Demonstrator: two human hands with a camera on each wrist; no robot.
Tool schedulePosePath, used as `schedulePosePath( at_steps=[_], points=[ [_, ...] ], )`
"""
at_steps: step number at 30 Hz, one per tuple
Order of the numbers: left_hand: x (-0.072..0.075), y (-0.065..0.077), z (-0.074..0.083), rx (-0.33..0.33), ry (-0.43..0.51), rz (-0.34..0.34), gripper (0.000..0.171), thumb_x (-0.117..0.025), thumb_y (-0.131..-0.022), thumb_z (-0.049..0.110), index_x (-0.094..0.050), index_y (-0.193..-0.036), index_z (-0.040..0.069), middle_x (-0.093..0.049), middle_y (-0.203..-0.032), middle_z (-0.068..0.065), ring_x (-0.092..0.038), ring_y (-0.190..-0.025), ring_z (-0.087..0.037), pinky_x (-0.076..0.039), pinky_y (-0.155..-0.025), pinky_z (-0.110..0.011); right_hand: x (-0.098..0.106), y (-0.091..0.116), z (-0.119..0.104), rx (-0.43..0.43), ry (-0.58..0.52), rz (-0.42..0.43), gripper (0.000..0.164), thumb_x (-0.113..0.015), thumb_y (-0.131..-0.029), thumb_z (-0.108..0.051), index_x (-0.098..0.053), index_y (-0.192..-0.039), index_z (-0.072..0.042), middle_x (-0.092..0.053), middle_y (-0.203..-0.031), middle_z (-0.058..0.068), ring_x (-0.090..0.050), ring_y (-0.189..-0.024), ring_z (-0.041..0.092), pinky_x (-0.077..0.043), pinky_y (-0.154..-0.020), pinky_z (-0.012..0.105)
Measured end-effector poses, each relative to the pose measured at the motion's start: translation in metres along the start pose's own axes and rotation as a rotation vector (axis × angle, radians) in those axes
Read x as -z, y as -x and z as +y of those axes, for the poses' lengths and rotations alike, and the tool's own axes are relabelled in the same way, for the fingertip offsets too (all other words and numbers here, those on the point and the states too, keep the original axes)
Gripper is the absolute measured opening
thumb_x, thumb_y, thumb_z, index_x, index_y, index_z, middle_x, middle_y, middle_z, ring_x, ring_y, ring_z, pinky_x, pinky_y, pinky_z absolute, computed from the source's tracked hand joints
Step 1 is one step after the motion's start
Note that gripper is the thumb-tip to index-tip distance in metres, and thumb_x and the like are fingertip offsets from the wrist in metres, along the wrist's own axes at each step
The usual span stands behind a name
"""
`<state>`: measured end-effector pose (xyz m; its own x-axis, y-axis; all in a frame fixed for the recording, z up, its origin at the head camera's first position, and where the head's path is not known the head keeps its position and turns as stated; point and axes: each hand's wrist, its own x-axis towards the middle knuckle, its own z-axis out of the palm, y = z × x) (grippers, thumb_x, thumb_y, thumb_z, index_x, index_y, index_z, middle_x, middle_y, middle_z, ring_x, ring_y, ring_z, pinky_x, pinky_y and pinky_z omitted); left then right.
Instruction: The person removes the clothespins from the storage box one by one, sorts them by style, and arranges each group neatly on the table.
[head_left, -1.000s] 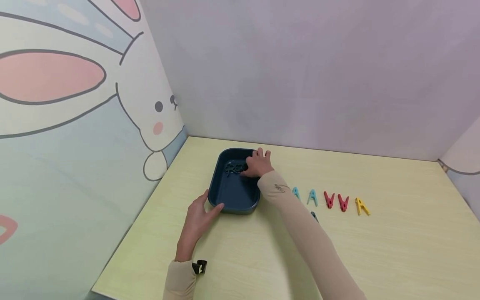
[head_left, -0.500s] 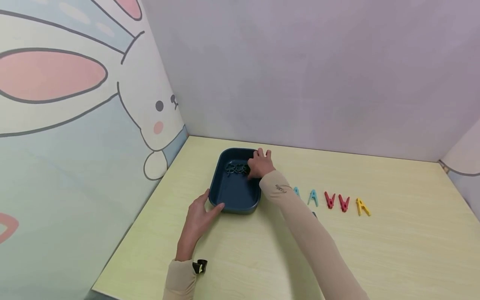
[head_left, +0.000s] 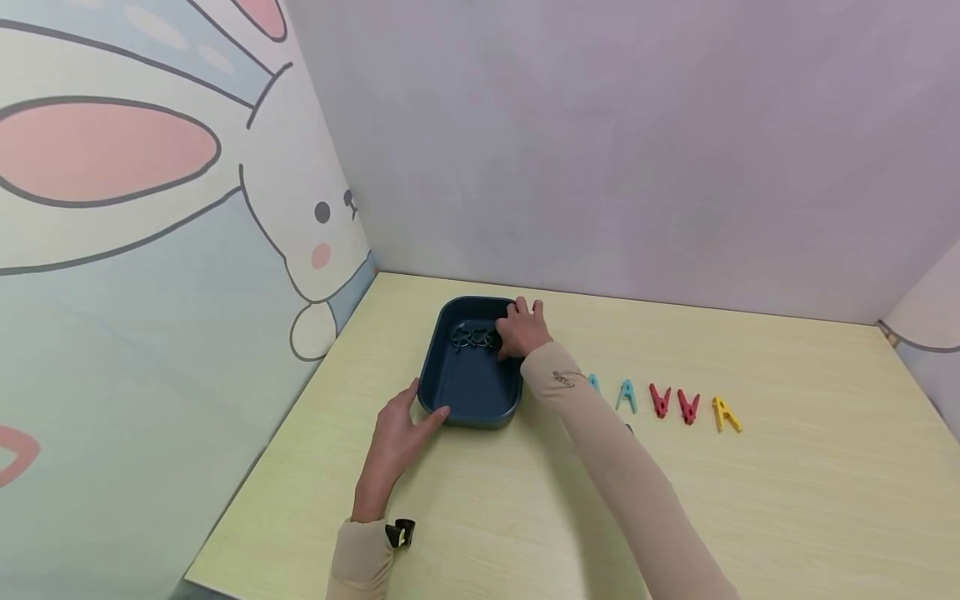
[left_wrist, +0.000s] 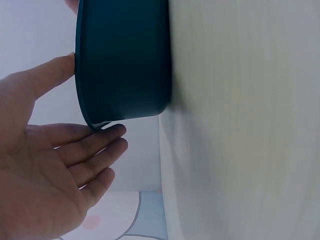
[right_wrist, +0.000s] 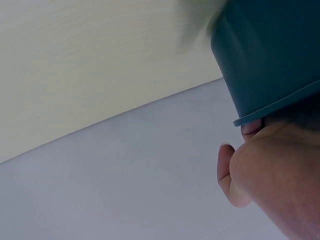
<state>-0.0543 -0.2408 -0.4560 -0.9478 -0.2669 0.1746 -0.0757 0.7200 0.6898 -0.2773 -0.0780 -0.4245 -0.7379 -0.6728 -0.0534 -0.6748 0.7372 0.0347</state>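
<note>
A dark blue rectangular bin (head_left: 472, 387) stands on the table, with several small dark green openwork pieces (head_left: 472, 337) in a row at its far end; their kind is too small to tell. My left hand (head_left: 395, 433) rests at the bin's near left corner, thumb and straight fingers touching the rim, also seen in the left wrist view. My right hand (head_left: 522, 329) reaches over the right rim into the far right of the bin, its outer fingers raised. The bin wall hides its thumb and index tips in the right wrist view, so a grip on a piece cannot be seen.
Right of the bin lie light blue clothespins (head_left: 627, 395), two red clothespins (head_left: 687, 407) and a yellow clothespin (head_left: 726, 413). The right sleeve (head_left: 607, 442) partly covers a blue one and a dark one. Walls border the table (head_left: 810, 500) behind and on the left.
My right hand has shifted slightly right inside the bin, and more of the dark green row shows beside it. My left hand stays on the corner.
</note>
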Motion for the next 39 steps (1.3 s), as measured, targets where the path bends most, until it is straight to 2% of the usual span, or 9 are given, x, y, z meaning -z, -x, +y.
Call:
schedulePosePath(
  at_steps=[9, 18, 32, 39],
  points=[
    [-0.0003, 0.0005, -0.0004, 0.001, 0.000, 0.000, 0.079, -0.075, -0.096, 0.032, -0.041, -0.150, -0.015, -0.049, -0.148, -0.033, -0.045, -0.139, -0.048, -0.039, -0.112, -0.059, -0.0044, -0.0021, 0.0024, 0.039, -0.029, -0.007, 0.041, -0.079, -0.093, -0.033, -0.072, -0.127, -0.011, -0.059, -0.127, 0.017, -0.039, -0.124, 0.035, -0.029, -0.105, 0.058],
    [-0.0002, 0.0015, 0.0012, 0.001, -0.001, -0.006, 0.079, -0.074, -0.098, 0.034, -0.041, -0.150, -0.015, -0.048, -0.149, -0.033, -0.045, -0.139, -0.048, -0.040, -0.111, -0.060, -0.0038, 0.0008, 0.0036, 0.064, -0.054, 0.012, 0.038, -0.080, -0.093, -0.028, -0.072, -0.126, -0.010, -0.064, -0.124, 0.016, -0.042, -0.120, 0.034, -0.031, -0.102, 0.056],
    [-0.0023, 0.0018, 0.0022, 0.004, -0.001, -0.006, 0.079, -0.075, -0.097, 0.034, -0.041, -0.150, -0.015, -0.047, -0.150, -0.032, -0.044, -0.140, -0.047, -0.039, -0.112, -0.059, 0.0004, 0.0061, 0.0038, 0.077, -0.052, 0.008, 0.040, -0.082, -0.092, -0.028, -0.072, -0.127, -0.011, -0.066, -0.124, 0.015, -0.043, -0.117, 0.033, -0.031, -0.100, 0.054],
    [-0.0018, 0.0019, 0.0034, 0.007, -0.003, -0.002, 0.078, -0.074, -0.098, 0.033, -0.041, -0.150, -0.014, -0.048, -0.149, -0.032, -0.045, -0.139, -0.047, -0.039, -0.112, -0.059, -0.0026, 0.0012, 0.0072, 0.083, -0.072, -0.018, 0.053, -0.083, -0.089, -0.039, -0.069, -0.132, -0.010, -0.065, -0.127, 0.014, -0.043, -0.118, 0.033, -0.030, -0.099, 0.054]
  ],
)
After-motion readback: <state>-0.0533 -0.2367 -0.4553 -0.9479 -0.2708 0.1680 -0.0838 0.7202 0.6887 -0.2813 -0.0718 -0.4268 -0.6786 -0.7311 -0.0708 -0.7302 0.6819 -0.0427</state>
